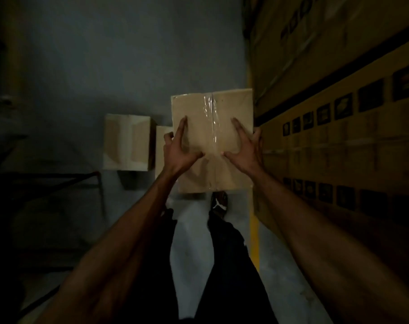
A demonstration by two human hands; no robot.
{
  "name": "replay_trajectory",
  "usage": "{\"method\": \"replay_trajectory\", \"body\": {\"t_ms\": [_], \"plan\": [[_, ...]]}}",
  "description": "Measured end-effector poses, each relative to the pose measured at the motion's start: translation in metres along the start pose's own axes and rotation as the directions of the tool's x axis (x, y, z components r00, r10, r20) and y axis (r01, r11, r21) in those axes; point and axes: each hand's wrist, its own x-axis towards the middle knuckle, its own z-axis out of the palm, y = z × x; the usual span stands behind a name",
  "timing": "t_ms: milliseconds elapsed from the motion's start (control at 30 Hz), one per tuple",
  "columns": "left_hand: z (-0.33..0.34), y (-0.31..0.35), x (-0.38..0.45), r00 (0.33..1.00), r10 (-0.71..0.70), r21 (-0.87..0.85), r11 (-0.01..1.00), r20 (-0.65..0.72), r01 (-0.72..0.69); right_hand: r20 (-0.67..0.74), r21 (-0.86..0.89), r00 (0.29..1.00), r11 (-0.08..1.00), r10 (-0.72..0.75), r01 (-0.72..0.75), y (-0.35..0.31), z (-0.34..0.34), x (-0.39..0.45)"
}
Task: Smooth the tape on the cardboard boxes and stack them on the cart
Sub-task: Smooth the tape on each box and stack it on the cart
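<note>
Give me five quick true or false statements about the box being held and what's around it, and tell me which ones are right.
1. Both hands are on the cardboard box. True: the left hand and right hand each lie on it.
2. Clear tape runs along the box's centre seam. True.
3. The box top has no tape at all. False: shiny clear tape covers the seam.
4. Another cardboard box sits to the left of the held one. True.
5. The stacked printed cartons stand on the person's left. False: they are on the right.
</note>
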Motion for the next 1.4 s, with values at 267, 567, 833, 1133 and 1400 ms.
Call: {"method": "replay_trajectory", "body": {"t_ms": [267, 567, 833, 1133, 1400], "plan": [[-0.138, 0.036, -0.150, 0.955, -0.097, -0.057, 0.995, -0.282, 0.084, 0.062, -0.041, 0.955, 0.955, -0.290, 0.292, -0.156, -0.060, -0.108], [-0.179, -0.018, -0.345, 0.581, -0.388, -0.311, 0.921, -0.715, 0.233, 0.324, -0.029, 0.549, 0.572, -0.770, 0.820, -0.248, -0.016, -0.230], [-0.191, -0.086, -0.484, 0.255, -0.598, -0.538, 0.799, -0.760, 0.270, 0.553, 0.086, 0.207, 0.303, -0.807, 0.949, -0.308, 0.058, -0.345], [-0.240, -0.185, -0.585, 0.072, -0.668, -0.626, 0.725, -0.741, 0.287, 0.621, 0.117, 0.040, 0.142, -0.783, 0.983, -0.384, 0.169, -0.461], [-0.293, -0.223, -0.590, 0.113, -0.727, -0.633, 0.654, -0.677, 0.415, 0.694, 0.079, 0.053, 0.149, -0.718, 0.986, -0.433, 0.223, -0.489]]}}
